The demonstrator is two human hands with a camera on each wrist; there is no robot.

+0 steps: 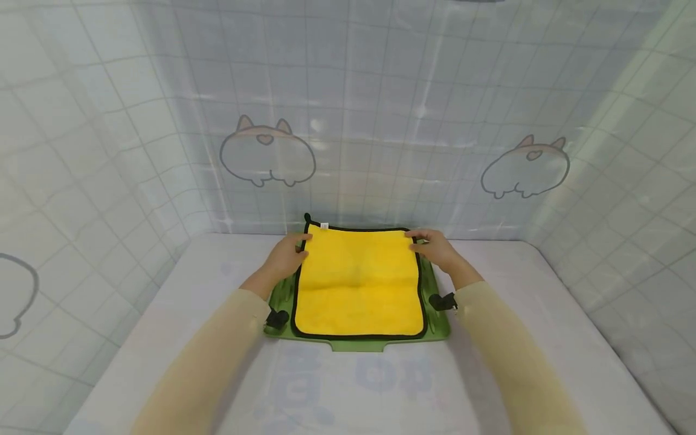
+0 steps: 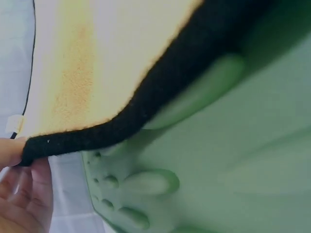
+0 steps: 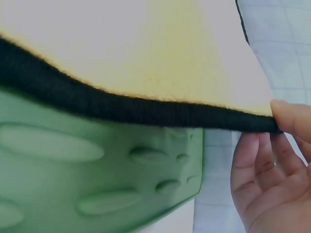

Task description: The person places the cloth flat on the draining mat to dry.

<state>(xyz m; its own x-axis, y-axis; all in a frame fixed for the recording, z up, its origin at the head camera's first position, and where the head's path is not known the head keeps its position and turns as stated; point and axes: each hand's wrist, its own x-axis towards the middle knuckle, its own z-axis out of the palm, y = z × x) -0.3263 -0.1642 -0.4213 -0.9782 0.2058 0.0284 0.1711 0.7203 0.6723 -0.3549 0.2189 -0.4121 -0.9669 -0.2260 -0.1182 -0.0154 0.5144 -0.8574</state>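
A yellow cloth (image 1: 359, 278) with black edging is spread over a green board (image 1: 357, 345) that has raised oval ridges. My left hand (image 1: 286, 255) pinches the cloth's left edge near its far corner, thumb on top and fingers beneath, as the left wrist view shows. On the opposite side my right hand (image 1: 437, 249) pinches the right edge close to the far corner in the same way. In both wrist views the held edge is lifted off the board. A small white tag (image 1: 324, 225) and a black loop (image 1: 307, 217) are at the far left corner.
The board lies on a table with a pale cover (image 1: 348, 393). White grid-patterned curtains (image 1: 380, 121) with cartoon animal drawings enclose the back and both sides, close behind the board. Black straps (image 1: 443, 301) show at both wrists.
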